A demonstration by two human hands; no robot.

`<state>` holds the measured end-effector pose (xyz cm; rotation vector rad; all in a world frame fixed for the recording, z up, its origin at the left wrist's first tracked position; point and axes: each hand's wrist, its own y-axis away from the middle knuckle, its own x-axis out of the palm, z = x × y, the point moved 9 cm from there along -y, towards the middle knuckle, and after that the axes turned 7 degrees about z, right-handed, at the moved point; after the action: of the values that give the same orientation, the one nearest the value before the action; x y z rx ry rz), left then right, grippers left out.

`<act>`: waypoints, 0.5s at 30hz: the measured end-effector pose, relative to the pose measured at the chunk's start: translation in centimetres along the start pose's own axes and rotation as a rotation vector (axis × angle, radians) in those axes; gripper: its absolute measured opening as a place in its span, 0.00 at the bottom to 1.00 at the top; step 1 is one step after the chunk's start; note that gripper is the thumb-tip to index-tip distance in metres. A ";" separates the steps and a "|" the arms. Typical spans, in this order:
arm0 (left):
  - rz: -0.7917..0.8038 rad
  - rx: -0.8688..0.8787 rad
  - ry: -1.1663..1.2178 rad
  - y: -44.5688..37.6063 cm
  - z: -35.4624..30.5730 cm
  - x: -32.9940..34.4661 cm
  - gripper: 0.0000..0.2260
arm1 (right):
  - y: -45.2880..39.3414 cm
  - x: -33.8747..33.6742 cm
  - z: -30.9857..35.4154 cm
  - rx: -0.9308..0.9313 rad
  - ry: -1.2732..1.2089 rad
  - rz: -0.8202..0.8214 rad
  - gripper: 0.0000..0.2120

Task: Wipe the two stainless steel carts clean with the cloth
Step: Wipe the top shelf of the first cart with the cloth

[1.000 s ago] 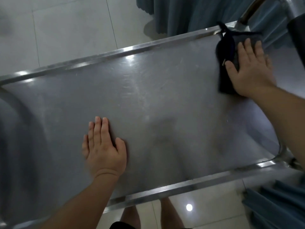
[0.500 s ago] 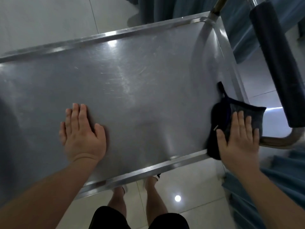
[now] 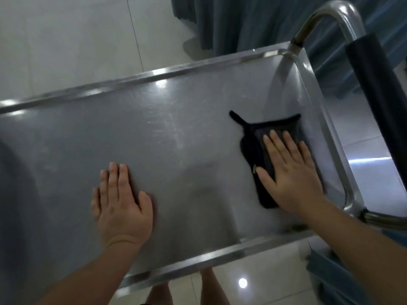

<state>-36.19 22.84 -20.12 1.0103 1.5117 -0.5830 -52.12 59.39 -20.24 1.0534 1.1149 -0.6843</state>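
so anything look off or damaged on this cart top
Nothing stands out. The cart top shows only fine scuffs and light glare, no spill or dent. The dark cloth lies flat under the right hand, and the left hand rests flat on bare steel.

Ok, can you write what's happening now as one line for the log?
step: wiping cart top | right hand: flat on dark cloth | left hand: flat on steel, bracing

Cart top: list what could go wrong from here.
1. The right hand presses the cloth flat near the raised rim; fingers could knock it on a wide stroke.
2. The left hand bears down bare on the cart top, probably leaving smudges.
3. The cart may roll.
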 end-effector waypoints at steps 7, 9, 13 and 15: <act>-0.029 -0.012 -0.021 -0.2 0.4 0.2 0.34 | -17.8 -5.7 1.7 0.051 -0.031 -0.065 0.39; -0.041 -0.013 -0.020 -0.2 0.4 0.1 0.34 | -21.3 -6.9 1.7 0.072 -0.046 -0.075 0.39; -0.014 -0.025 -0.027 -0.4 0.4 0.1 0.34 | -24.4 -8.3 2.0 0.084 -0.076 -0.080 0.39; 0.005 -0.028 -0.028 -0.3 0.4 0.2 0.34 | -24.0 -8.2 2.0 0.077 -0.082 -0.080 0.39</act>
<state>-36.27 22.42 -20.43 0.9806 1.4886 -0.5688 -74.88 47.90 -20.12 1.0406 1.0711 -0.8330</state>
